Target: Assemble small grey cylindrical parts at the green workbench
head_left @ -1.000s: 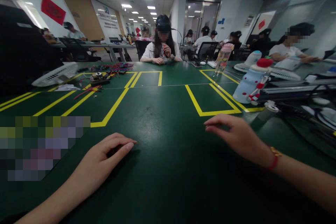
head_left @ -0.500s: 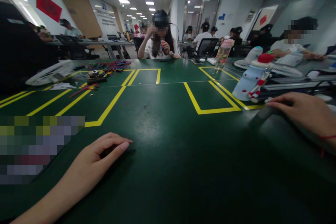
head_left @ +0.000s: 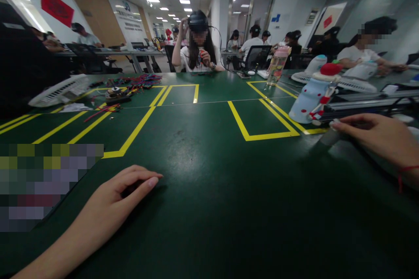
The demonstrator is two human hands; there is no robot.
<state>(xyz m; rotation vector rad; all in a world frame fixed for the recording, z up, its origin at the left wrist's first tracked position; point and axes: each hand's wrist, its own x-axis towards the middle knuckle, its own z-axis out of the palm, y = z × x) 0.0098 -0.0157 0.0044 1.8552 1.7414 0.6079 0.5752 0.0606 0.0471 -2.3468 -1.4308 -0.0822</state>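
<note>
Green tabletop (head_left: 209,218) lies under the left hand (head_left: 126,186), fingertips together; the right hand (head_left: 376,134) clamps a cylinder's (head_left: 328,138) top, best pinched firmly and kept steady.

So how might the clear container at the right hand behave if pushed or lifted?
The clear container likely keeps its shape when gripped, looking like rigid plastic or glass. Taller than wide, it may tip if pushed near its pale top, where the right hand is. Looking round, it could roll once toppled.
</note>
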